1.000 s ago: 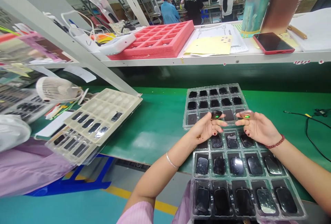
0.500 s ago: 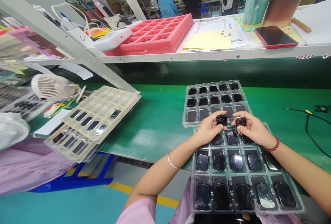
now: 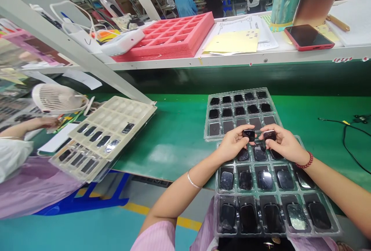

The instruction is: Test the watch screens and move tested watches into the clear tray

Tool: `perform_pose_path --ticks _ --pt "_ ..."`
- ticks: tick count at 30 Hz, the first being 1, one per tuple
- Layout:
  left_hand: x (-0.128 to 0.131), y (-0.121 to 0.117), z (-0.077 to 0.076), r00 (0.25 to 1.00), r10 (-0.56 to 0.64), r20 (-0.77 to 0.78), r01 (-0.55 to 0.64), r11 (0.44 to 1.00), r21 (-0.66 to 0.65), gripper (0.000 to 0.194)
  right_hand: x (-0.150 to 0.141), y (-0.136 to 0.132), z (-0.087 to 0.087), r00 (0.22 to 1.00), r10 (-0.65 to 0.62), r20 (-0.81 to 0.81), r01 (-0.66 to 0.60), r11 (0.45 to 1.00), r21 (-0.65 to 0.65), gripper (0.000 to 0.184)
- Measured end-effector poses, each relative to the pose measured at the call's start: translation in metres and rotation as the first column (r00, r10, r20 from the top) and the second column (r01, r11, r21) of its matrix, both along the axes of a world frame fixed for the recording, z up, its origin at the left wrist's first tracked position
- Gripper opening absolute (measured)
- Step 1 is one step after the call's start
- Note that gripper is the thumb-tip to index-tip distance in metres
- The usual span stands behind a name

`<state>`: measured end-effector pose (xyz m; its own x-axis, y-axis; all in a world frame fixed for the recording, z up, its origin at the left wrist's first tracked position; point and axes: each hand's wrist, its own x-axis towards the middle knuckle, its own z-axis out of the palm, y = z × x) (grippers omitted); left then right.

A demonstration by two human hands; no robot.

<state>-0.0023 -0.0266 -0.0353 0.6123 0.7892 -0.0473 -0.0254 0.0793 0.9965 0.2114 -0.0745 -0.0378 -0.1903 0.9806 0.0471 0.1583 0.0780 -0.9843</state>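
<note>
Far left, a co-worker's bare arm (image 3: 26, 125) beside a round white fan (image 3: 59, 98) with thin ribs. Next, a pale ribbed plastic tray (image 3: 145, 108) lying over a clear plastic tray (image 3: 56, 162), tilted, with a few slim dark pieces (image 3: 128, 128) in some pockets and lots of pale pockets with nothing in them. Then a smooth green bench mat (image 3: 174, 146). Beyond it, a red foam tray (image 3: 171, 50) with square pockets, up on a white shelf. In the middle, a far clear tray (image 3: 206, 123) with small black pieces in its two far rows, and flat dark squares in the near row, maybe just pocket floors, too dark to tell. Closer, a near clear tray (image 3: 216, 212), with shiny dark glassy pieces in nearly every pocket. Over its far edge, the left hand (image 3: 233, 146) in a narrow pinch on a small dark rounded piece (image 3: 249, 135). Just beside it, the right hand (image 3: 282, 146), also in a narrow pinch, on a small piece with a pinkish rim (image 3: 269, 135). Around the right wrist, a red bead bracelet (image 3: 304, 161). Far right, a thin black cable (image 3: 344, 143) on the green mat.
</note>
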Motion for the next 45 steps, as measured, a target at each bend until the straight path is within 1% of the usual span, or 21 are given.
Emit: perform_pose_path --ticks 5,12,18,23,26,33,36,40,42,45 --pt "-0.0002 -0.0005 0.0009 1.000 -0.006 0.012 0.006 1.000 0.009 0.043 -0.0006 -0.0010 0.0042 1.000 -0.010 0.024 0.010 1.000 0.018 0.031" --pt "0.0007 0.0007 -0.0001 1.000 0.007 0.000 -0.007 1.000 0.000 0.039 0.0003 -0.0008 0.0014 0.999 -0.021 0.042 0.021 1.000 0.006 0.029" --pt "0.0002 0.0007 -0.0013 1.000 -0.004 0.022 0.004 1.000 0.004 0.049 0.0000 -0.0011 0.0025 0.998 -0.022 0.064 0.020 0.999 0.038 0.033" --pt "-0.0003 0.0006 -0.0035 0.999 -0.015 0.028 0.015 1.000 0.000 0.051 0.0008 -0.0011 0.0005 0.996 -0.032 0.082 0.029 0.999 0.043 0.029" --pt "-0.0003 0.0005 -0.0039 0.999 -0.015 0.031 0.015 1.000 0.005 0.051 0.0004 -0.0011 0.0004 0.997 -0.030 0.073 0.028 0.999 0.035 0.028" --pt "0.0000 -0.0004 0.0002 1.000 -0.006 0.012 0.006 1.000 0.012 0.044 -0.0013 -0.0018 0.0037 0.998 -0.027 0.065 0.023 0.998 0.057 0.036" --pt "0.0003 -0.0004 0.0009 1.000 -0.005 0.018 0.005 1.000 0.015 0.043 0.0001 -0.0016 0.0021 0.999 -0.021 0.029 0.020 0.999 0.049 0.033" --pt "0.0007 -0.0004 0.0008 1.000 -0.002 0.015 0.002 1.000 0.008 0.043 0.0025 -0.0012 0.0004 0.999 -0.040 0.020 0.039 0.999 0.027 0.023" --pt "0.0008 -0.0005 0.0007 1.000 0.002 0.006 -0.002 1.000 0.004 0.043 0.0027 -0.0013 0.0010 0.999 -0.040 0.011 0.040 0.999 0.032 0.022" --pt "0.0004 -0.0003 -0.0005 1.000 0.008 -0.008 -0.008 1.000 0.002 0.042 0.0017 -0.0018 0.0030 0.999 -0.030 -0.013 0.030 0.999 0.042 0.027"
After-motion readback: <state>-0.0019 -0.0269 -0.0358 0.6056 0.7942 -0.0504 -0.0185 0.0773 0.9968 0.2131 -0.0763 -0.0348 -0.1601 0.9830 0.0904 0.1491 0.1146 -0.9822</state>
